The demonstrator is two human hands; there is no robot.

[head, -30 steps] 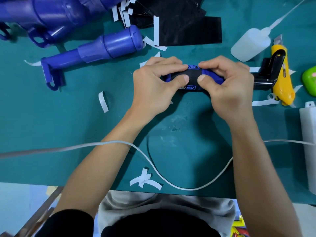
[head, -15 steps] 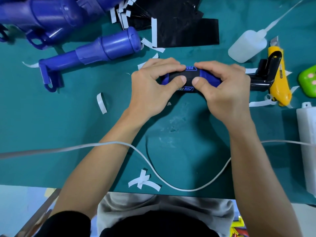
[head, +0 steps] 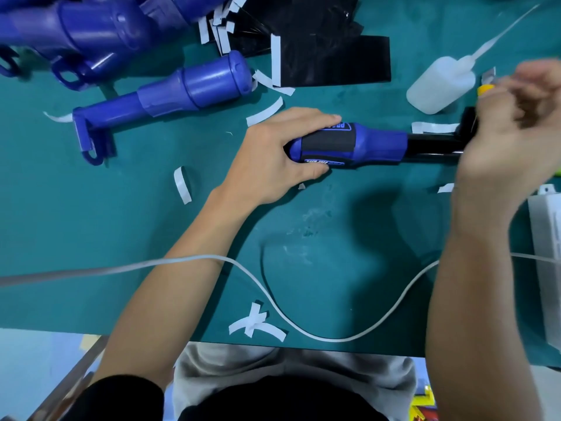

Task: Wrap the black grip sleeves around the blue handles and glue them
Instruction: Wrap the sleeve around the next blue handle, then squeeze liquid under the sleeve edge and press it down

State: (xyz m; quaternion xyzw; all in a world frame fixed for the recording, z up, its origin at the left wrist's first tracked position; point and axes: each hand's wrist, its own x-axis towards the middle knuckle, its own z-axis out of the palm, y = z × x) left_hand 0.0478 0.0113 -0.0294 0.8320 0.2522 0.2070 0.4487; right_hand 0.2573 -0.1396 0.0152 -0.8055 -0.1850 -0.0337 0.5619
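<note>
A blue handle (head: 376, 144) lies across the middle of the green mat, with a black grip sleeve (head: 328, 142) wrapped around its thick part. A black shaft (head: 434, 145) sticks out of its right end. My left hand (head: 273, 153) grips the handle's left end, thumb underneath and fingers over the top. My right hand (head: 510, 132) is off the handle at the far right, blurred. Its fingers curl over the yellow knife (head: 485, 89), and I cannot tell whether it holds anything. Flat black sleeve sheets (head: 328, 56) lie at the back.
A translucent glue bottle (head: 440, 86) lies at the back right. One bare blue handle (head: 182, 89) and a pile of more (head: 91, 28) sit at the back left. White backing strips (head: 182, 185) litter the mat. A white cable (head: 303, 323) loops near the front edge, and a white box (head: 546, 253) stands at the right.
My right hand has let go of the handle and swung right to the yellow knife. The handle's blue neck and black shaft now show. My left hand keeps its grip.
</note>
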